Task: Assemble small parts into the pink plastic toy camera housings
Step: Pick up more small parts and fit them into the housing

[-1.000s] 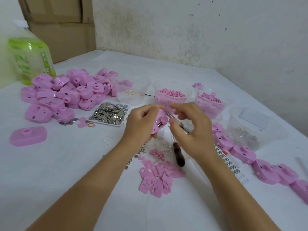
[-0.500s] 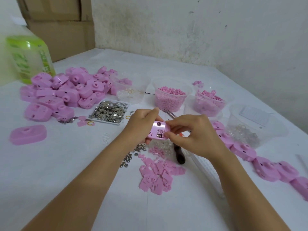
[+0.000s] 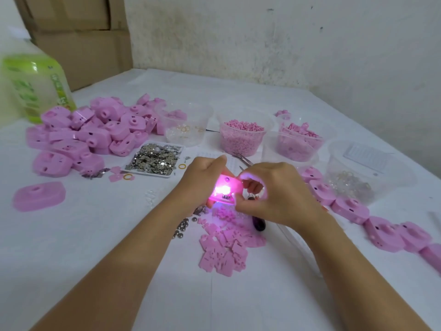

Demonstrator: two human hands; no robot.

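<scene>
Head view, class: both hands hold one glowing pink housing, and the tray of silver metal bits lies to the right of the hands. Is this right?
No. The head view shows the tray of silver metal bits lying to the left of the hands, beyond the left hand. The rest holds: it and the right hand both hold one glowing pink housing.
</scene>
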